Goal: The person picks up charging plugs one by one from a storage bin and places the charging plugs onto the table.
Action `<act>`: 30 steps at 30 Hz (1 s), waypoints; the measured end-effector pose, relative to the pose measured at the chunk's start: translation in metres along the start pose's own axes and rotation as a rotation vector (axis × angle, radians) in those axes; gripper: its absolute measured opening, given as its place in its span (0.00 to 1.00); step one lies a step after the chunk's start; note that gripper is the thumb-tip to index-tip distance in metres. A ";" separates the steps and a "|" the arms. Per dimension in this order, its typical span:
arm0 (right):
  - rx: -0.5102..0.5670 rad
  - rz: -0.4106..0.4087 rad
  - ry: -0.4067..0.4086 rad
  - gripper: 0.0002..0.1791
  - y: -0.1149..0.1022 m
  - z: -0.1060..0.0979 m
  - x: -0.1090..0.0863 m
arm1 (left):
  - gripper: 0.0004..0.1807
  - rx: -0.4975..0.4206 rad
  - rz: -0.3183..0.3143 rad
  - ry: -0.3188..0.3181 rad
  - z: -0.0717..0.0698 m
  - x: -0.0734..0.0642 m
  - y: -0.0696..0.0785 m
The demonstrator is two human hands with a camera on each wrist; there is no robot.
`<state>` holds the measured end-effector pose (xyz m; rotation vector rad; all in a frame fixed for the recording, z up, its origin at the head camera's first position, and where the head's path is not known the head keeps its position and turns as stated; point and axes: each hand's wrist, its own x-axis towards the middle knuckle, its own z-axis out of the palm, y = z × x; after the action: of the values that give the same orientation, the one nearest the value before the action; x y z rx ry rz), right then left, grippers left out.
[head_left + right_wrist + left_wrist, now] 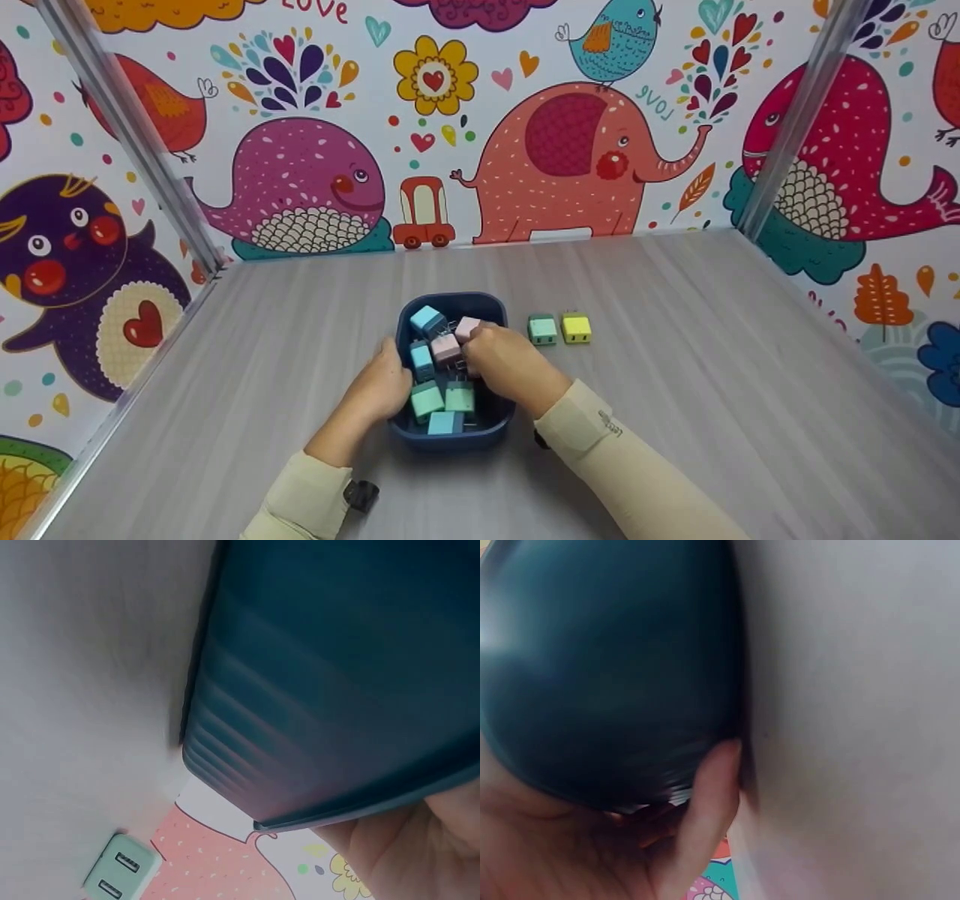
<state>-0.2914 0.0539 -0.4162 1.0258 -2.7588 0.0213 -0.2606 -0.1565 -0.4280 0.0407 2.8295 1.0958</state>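
A dark blue plastic bin (450, 442) stands on the table with several USB charger plugs inside. Among them are a blue charger (428, 321), a pink charger (445, 349) and a green charger (460, 397). My left hand (385, 381) grips the bin's left side, its thumb (718, 784) along the outer wall in the left wrist view. Over the right rim, my right hand (511, 366) reaches in beside another pink charger (468, 328). The bin wall hides its fingertips in the right wrist view, and I cannot tell whether they hold a charger.
Right of the bin, a green two-port charger (542, 330) and a yellow charger (577, 328) stand side by side on the grey wood-grain table (675, 390). Panels printed with cartoon animals (559, 165) enclose the back and sides, with metal posts (795, 120) at the corners.
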 end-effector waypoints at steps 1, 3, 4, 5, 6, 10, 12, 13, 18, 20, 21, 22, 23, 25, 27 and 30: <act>-0.010 -0.001 0.000 0.08 0.000 0.000 0.000 | 0.31 0.000 -0.001 0.000 0.000 0.000 0.000; -0.037 -0.002 -0.004 0.09 -0.002 0.000 -0.001 | 0.31 -0.002 -0.003 0.001 0.000 0.000 0.000; -0.055 -0.004 -0.005 0.09 -0.003 0.000 -0.001 | 0.31 -0.003 -0.003 0.001 0.000 0.000 0.000; -0.074 -0.008 -0.007 0.10 -0.004 0.000 -0.001 | 0.31 -0.004 -0.002 0.001 0.000 0.000 0.000; -0.092 -0.012 -0.009 0.10 -0.005 0.000 -0.002 | 0.31 -0.004 -0.002 0.001 0.000 0.000 0.000; -0.147 -0.015 -0.019 0.11 -0.008 -0.001 -0.004 | 0.32 -0.006 -0.004 0.000 0.000 0.000 -0.001; -0.164 -0.010 -0.031 0.11 -0.009 -0.001 -0.004 | 0.32 -0.008 -0.008 0.000 0.001 0.000 -0.001; -0.170 -0.007 -0.036 0.12 -0.010 -0.001 -0.004 | 0.32 -0.008 -0.009 0.000 0.001 0.001 -0.001; -0.203 0.008 -0.049 0.12 -0.012 -0.001 -0.003 | 0.32 -0.012 -0.010 0.004 0.002 0.001 -0.001; -0.217 0.009 -0.042 0.13 -0.013 0.000 -0.003 | 0.31 -0.019 -0.002 0.009 0.002 0.001 -0.001; -0.226 0.009 -0.040 0.14 -0.013 0.000 -0.002 | 0.31 -0.022 0.000 0.011 0.002 0.001 -0.001; -0.233 0.007 -0.039 0.15 -0.013 0.001 -0.002 | 0.31 -0.024 0.001 0.012 0.002 0.001 -0.001; -0.240 0.005 -0.039 0.15 -0.013 0.001 -0.002 | 0.31 -0.024 0.002 0.012 0.002 0.001 0.000; -0.252 -0.001 -0.039 0.16 -0.014 0.000 -0.003 | 0.31 -0.021 0.002 0.012 0.001 0.000 0.000; -0.264 -0.008 -0.041 0.16 -0.015 -0.002 -0.003 | 0.32 -0.014 -0.006 0.009 0.001 0.001 0.000; -0.259 -0.018 -0.053 0.15 -0.016 -0.007 -0.005 | 0.32 -0.010 -0.013 0.004 0.001 0.001 0.001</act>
<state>-0.2762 0.0450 -0.4115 0.9934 -2.7053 -0.3604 -0.2617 -0.1554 -0.4284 0.0193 2.8233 1.1090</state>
